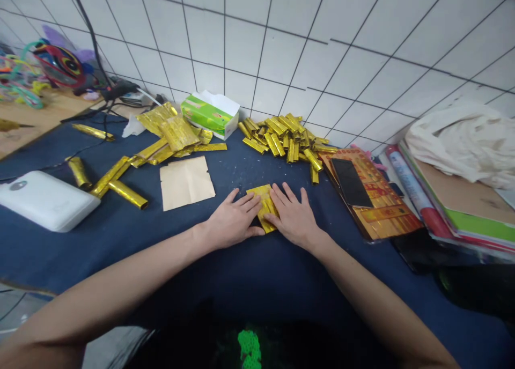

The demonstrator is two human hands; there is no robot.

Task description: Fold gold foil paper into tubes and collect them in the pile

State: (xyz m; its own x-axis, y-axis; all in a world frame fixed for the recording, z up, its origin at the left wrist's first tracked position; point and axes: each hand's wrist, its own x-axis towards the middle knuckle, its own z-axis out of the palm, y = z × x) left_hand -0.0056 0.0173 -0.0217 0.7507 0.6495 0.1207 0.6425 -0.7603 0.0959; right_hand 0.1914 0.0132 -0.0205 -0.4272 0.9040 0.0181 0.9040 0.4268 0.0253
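A small sheet of gold foil paper [263,204] lies on the dark blue tablecloth [169,240], partly folded. My left hand [233,221] rests flat on its left side, fingers stretched out, thumb tucked under its lower edge. My right hand [293,216] presses flat on its right side with fingers spread. A plain tan paper sheet [185,182] lies just left of my hands. Behind them sits a heap of rolled gold foil pieces [285,138].
Loose gold rolls [120,184] and foil sheets [173,133] lie at the left, with a white device [44,200] and a green tissue box [209,114]. A black phone [351,182] rests on a stack of gold printed paper [378,208]. Books [462,208] and cloth fill the right.
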